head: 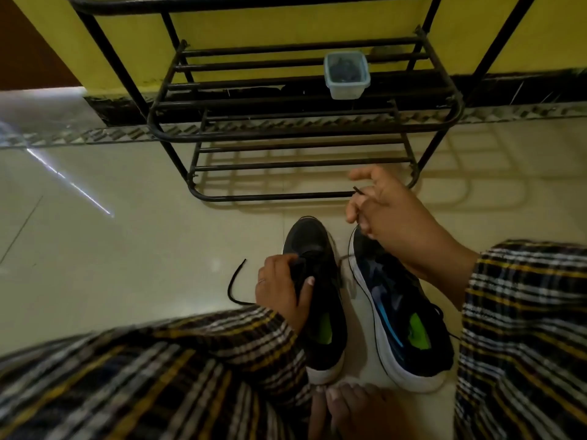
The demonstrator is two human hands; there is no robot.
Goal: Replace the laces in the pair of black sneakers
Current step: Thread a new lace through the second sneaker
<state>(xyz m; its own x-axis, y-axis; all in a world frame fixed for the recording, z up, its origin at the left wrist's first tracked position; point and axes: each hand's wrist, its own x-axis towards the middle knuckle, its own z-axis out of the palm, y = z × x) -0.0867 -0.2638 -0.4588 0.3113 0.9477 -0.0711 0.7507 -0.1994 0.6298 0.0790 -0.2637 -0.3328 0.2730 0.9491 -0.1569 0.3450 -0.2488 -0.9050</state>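
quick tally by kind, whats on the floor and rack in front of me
black sneakers with white soles: 2
black laces: 2
clear plastic container: 1
black metal shoe rack: 1
total: 6

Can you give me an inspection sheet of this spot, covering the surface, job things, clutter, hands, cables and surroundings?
Surface: glossy pale tiled floor.
Job's things: left sneaker and right sneaker side by side, toes toward the rack; black lace trailing on the floor.
Clutter: lidless plastic container with dark contents on the rack.
Hands: left hand grips the left sneaker's upper; right hand pinches a lace end.
Cables: nothing seen.
Surroundings: black metal shoe rack, yellow wall.
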